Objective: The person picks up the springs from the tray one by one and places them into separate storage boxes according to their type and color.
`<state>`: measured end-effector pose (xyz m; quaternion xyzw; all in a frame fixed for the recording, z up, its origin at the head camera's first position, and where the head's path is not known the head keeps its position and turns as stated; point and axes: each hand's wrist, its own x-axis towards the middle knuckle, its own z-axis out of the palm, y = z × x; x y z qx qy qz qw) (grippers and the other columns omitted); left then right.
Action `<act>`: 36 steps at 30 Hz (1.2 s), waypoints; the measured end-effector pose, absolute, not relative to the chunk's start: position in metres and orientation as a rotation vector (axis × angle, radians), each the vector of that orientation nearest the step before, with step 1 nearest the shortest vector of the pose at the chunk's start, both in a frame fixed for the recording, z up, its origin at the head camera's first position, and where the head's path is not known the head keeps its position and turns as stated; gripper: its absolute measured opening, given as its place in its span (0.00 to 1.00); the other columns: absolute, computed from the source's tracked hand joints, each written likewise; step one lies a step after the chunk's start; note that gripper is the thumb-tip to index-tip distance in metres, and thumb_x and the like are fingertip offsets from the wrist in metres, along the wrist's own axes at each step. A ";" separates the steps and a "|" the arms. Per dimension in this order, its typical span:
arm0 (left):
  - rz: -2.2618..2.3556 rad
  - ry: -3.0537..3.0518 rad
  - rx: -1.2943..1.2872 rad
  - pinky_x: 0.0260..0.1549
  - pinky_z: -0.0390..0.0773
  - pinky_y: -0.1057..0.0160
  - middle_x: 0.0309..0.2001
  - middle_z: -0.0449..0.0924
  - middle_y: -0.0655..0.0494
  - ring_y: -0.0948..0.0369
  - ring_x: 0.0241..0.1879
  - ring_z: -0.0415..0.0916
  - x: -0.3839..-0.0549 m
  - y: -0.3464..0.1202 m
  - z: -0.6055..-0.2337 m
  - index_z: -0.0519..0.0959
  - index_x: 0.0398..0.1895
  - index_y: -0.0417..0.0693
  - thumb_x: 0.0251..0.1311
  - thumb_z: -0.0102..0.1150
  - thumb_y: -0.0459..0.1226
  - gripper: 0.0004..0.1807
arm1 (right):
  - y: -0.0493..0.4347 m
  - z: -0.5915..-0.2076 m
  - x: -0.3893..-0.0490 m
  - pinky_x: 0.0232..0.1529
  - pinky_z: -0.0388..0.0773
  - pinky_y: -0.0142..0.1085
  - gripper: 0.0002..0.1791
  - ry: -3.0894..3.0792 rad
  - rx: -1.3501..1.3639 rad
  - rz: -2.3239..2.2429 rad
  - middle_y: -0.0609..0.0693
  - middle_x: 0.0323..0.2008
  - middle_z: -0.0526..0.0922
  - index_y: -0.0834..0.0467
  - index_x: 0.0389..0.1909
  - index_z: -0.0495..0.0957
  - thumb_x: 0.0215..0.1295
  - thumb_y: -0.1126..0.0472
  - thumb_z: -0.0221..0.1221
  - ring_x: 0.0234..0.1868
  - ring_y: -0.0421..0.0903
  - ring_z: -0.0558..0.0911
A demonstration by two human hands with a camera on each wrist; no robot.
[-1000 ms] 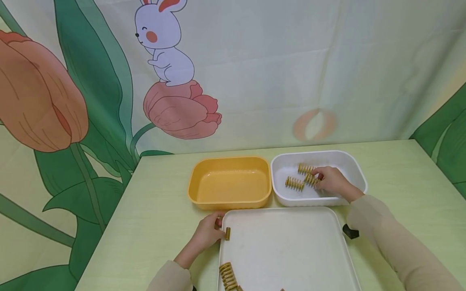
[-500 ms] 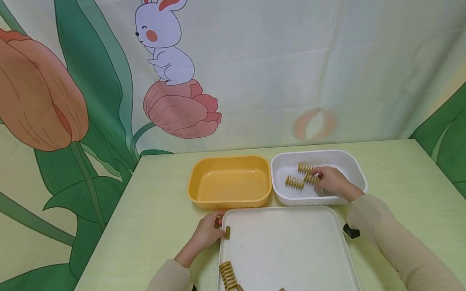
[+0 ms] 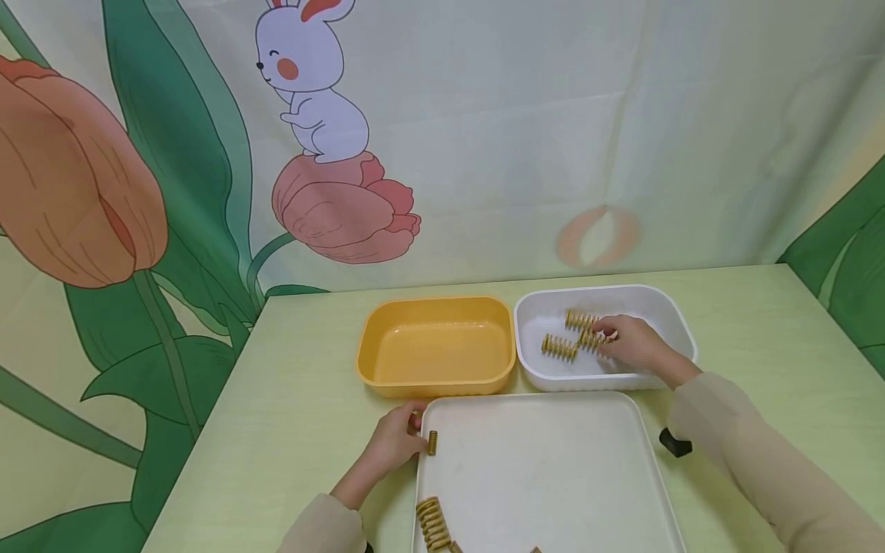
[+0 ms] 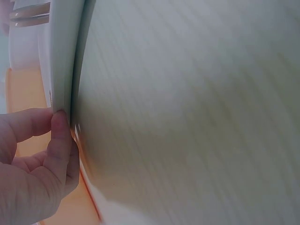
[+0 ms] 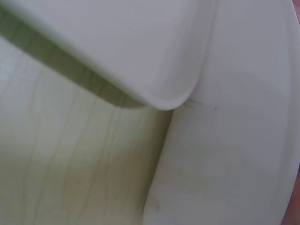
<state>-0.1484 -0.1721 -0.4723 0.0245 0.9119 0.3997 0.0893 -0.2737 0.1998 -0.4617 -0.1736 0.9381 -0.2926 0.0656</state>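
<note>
In the head view my left hand (image 3: 392,440) is at the left rim of a large white tray (image 3: 546,468). The left wrist view shows its thumb and finger pinching the tray's rim (image 4: 63,61). A small brass-coloured coil spring (image 3: 432,443) lies inside the tray beside that hand. My right hand (image 3: 632,340) reaches into a white bin (image 3: 664,307), finger and thumb around the end of a gold coil spring (image 3: 589,339). Two similar springs, one behind (image 3: 579,319) and one to the left (image 3: 558,347), lie close by. The right wrist view misses its fingertips.
A yellow bin (image 3: 435,353) stands left of the white one, behind the tray. A thick coil spring (image 3: 433,524) and partly cut-off pieces lie at the tray's near side. The light green table (image 3: 297,369) meets a printed curtain (image 3: 477,153) at the back.
My right wrist and forearm shift slightly to the right, while the fingers stay at the same spring. The left hand holds its place on the tray rim.
</note>
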 end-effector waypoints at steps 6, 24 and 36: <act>1.194 2.712 0.077 0.19 0.67 0.70 0.29 0.69 0.48 0.62 0.25 0.64 -0.148 -0.172 -0.471 0.71 0.46 0.33 0.35 0.56 0.21 0.25 | 0.198 -0.460 -0.269 0.40 0.71 0.45 0.18 2.833 -0.521 -0.872 0.62 0.40 0.78 0.65 0.45 0.75 0.51 0.64 0.57 0.38 0.53 0.76; 1.203 2.722 0.081 0.19 0.67 0.69 0.29 0.69 0.48 0.61 0.25 0.63 -0.148 -0.172 -0.473 0.71 0.45 0.33 0.35 0.55 0.21 0.25 | 0.203 -0.454 -0.256 0.31 0.67 0.34 0.18 2.852 -0.568 -0.900 0.61 0.37 0.78 0.67 0.43 0.75 0.50 0.64 0.58 0.30 0.44 0.71; 1.192 2.724 0.077 0.19 0.67 0.69 0.29 0.69 0.47 0.61 0.26 0.63 -0.148 -0.172 -0.472 0.71 0.45 0.33 0.36 0.55 0.21 0.25 | 0.204 -0.449 -0.244 0.35 0.69 0.37 0.18 2.836 -0.648 -0.922 0.62 0.41 0.78 0.69 0.44 0.74 0.52 0.65 0.57 0.35 0.50 0.74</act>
